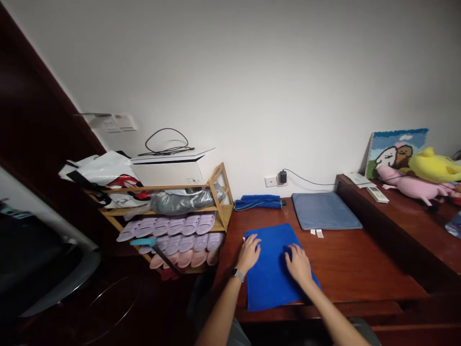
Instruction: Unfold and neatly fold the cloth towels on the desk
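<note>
A bright blue cloth [268,283] lies flat on the brown wooden table, its near edge reaching the table's front. My left hand [249,253] rests on the cloth's left edge, fingers spread, a watch on the wrist. On the right part of the cloth lies my right hand [298,263], its fingers slightly bent and apart. Neither hand grips anything. Behind the cloth, against the wall, is a rolled or folded blue cloth [257,202] with a lighter green edge. To the right sits a folded grey-blue fabric piece [324,211] with white tags at its near side.
A wooden shoe rack [220,202] with several slippers [187,242] and a white box [169,173] stands left of the table [360,269]. A black plug [283,177] sits in the wall socket. On the higher surface at right are a remote [377,194] and plush toys [410,183].
</note>
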Tool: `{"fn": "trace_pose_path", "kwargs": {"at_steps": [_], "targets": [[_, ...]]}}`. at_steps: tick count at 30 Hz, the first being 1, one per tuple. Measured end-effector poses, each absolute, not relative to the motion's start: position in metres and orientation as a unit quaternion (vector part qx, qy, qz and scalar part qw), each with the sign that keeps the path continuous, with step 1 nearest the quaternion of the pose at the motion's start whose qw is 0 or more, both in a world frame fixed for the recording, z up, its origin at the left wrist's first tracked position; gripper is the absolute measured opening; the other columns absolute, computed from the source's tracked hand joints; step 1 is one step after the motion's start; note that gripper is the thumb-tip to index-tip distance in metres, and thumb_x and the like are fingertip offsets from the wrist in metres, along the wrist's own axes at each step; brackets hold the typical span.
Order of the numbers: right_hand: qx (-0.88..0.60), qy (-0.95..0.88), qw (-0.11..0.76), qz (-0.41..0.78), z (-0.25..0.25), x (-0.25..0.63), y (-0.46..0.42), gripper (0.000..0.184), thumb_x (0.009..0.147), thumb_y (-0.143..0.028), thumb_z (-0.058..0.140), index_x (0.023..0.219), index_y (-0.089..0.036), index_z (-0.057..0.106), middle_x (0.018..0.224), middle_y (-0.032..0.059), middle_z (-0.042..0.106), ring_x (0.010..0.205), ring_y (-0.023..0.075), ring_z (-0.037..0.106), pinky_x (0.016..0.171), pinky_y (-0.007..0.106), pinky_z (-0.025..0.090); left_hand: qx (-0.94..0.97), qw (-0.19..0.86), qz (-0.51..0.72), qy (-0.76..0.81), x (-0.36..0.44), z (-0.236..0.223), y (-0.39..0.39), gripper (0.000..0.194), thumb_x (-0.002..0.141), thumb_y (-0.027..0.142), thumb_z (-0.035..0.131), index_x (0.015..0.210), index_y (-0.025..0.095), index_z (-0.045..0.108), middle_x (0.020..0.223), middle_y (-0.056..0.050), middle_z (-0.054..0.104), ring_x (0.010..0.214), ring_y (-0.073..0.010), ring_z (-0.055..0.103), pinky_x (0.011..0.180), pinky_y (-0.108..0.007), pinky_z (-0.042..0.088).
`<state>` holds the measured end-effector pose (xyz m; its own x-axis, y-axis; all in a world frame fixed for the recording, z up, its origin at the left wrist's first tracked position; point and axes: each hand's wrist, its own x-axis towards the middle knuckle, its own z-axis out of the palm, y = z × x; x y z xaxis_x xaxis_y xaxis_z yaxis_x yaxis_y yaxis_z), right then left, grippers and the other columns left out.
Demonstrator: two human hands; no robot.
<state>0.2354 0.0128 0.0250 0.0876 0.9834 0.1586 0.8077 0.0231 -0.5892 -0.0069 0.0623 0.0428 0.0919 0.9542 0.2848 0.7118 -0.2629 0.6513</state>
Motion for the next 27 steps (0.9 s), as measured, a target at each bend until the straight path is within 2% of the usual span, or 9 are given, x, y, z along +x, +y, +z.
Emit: {"fn": "trace_pose_path", "kwargs": {"at_steps": [3, 5, 10, 14, 17, 20, 23, 25, 27], "targets": [[-0.716, -0.658, 0.206, 0.108, -0.023, 0.223, -0.025, 0.065, 0.101, -0.047, 0.040, 0.156, -0.016, 0.053, 0.165, 0.0153, 0.046, 0.155, 0.0375, 0.036, 0.127, 0.056, 0.025, 0.812, 0.117, 0.201, 0.536, 0.003, 0.014, 0.059, 0.043, 0.102, 0.029, 0.052, 0.144, 0.028, 0.065, 0.163, -0.007, 0.050, 0.154, -0.0267, 0.040, 0.130, -0.049, 0.028], [-0.719, -0.664, 0.179, 0.102, -0.039, 0.223, -0.035, 0.069, 0.101, -0.050, 0.038, 0.161, -0.017, 0.046, 0.169, 0.0132, 0.038, 0.160, 0.0356, 0.027, 0.129, 0.057, 0.018, 0.822, 0.090, 0.138, 0.544, 0.003, 0.001, 0.061, 0.050, 0.106, 0.037, 0.047, 0.155, 0.030, 0.053, 0.169, -0.007, 0.041, 0.158, -0.0284, 0.033, 0.130, -0.052, 0.025], [-0.662, -0.721, 0.168, 0.121, -0.033, 0.247, -0.017, 0.068, 0.103, -0.054, 0.036, 0.165, -0.026, 0.038, 0.172, 0.0053, 0.032, 0.162, 0.0299, 0.021, 0.131, 0.054, 0.014, 0.785, 0.069, 0.093, 0.609, -0.007, -0.004, 0.060, 0.056, 0.107, 0.047, 0.042, 0.161, 0.030, 0.045, 0.171, -0.008, 0.037, 0.160, -0.0310, 0.029, 0.130, -0.052, 0.024], [-0.591, -0.781, 0.162, 0.124, -0.020, 0.280, 0.017, 0.067, 0.102, -0.056, 0.041, 0.164, -0.033, 0.039, 0.172, 0.0024, 0.034, 0.162, 0.0279, 0.023, 0.130, 0.054, 0.018, 0.740, 0.024, 0.101, 0.664, -0.003, -0.001, 0.033, 0.054, 0.106, 0.046, 0.039, 0.153, 0.025, 0.057, 0.161, -0.013, 0.053, 0.147, -0.0363, 0.047, 0.118, -0.053, 0.039], [-0.626, -0.753, 0.175, 0.105, -0.021, 0.304, 0.032, 0.066, 0.102, -0.055, 0.040, 0.162, -0.029, 0.043, 0.170, 0.0056, 0.040, 0.159, 0.0303, 0.029, 0.129, 0.053, 0.023, 0.706, -0.001, 0.091, 0.702, 0.001, 0.000, 0.005, 0.051, 0.105, 0.047, 0.038, 0.128, 0.021, 0.076, 0.128, -0.019, 0.074, 0.120, -0.0372, 0.065, 0.102, -0.051, 0.048], [-0.723, -0.654, 0.202, 0.096, -0.027, 0.325, 0.035, 0.062, 0.103, -0.044, 0.037, 0.157, -0.017, 0.052, 0.155, 0.0173, 0.057, 0.145, 0.0345, 0.050, 0.119, 0.050, 0.038, 0.699, 0.002, 0.095, 0.709, -0.004, 0.007, -0.005, 0.044, 0.104, 0.038, 0.041, 0.108, 0.019, 0.080, 0.105, -0.018, 0.077, 0.106, -0.0349, 0.068, 0.097, -0.047, 0.048], [-0.755, -0.588, 0.250, 0.144, -0.029, 0.339, 0.036, 0.052, 0.095, -0.036, 0.048, 0.139, -0.015, 0.067, 0.132, 0.0220, 0.069, 0.126, 0.0358, 0.063, 0.107, 0.047, 0.046, 0.698, 0.028, 0.130, 0.704, -0.011, 0.023, 0.019, 0.037, 0.103, 0.032, 0.045, 0.112, 0.019, 0.078, 0.114, -0.017, 0.075, 0.116, -0.0327, 0.065, 0.103, -0.043, 0.045], [-0.749, -0.570, 0.285, 0.184, -0.027, 0.343, 0.039, 0.042, 0.090, -0.036, 0.053, 0.119, -0.016, 0.074, 0.121, 0.0209, 0.073, 0.117, 0.0345, 0.068, 0.104, 0.044, 0.049, 0.691, 0.047, 0.143, 0.707, -0.013, 0.031, 0.049, 0.036, 0.103, 0.031, 0.046, 0.123, 0.019, 0.074, 0.125, -0.016, 0.072, 0.125, -0.0303, 0.061, 0.108, -0.040, 0.043], [-0.736, -0.565, 0.310, 0.208, -0.024, 0.343, 0.042, 0.031, 0.087, -0.037, 0.054, 0.102, -0.019, 0.074, 0.113, 0.0178, 0.075, 0.110, 0.0321, 0.071, 0.101, 0.042, 0.051, 0.681, 0.062, 0.145, 0.715, -0.009, 0.033, 0.080, 0.038, 0.104, 0.032, 0.047, 0.133, 0.019, 0.069, 0.135, -0.015, 0.069, 0.131, -0.0286, 0.059, 0.110, -0.038, 0.043]]}}
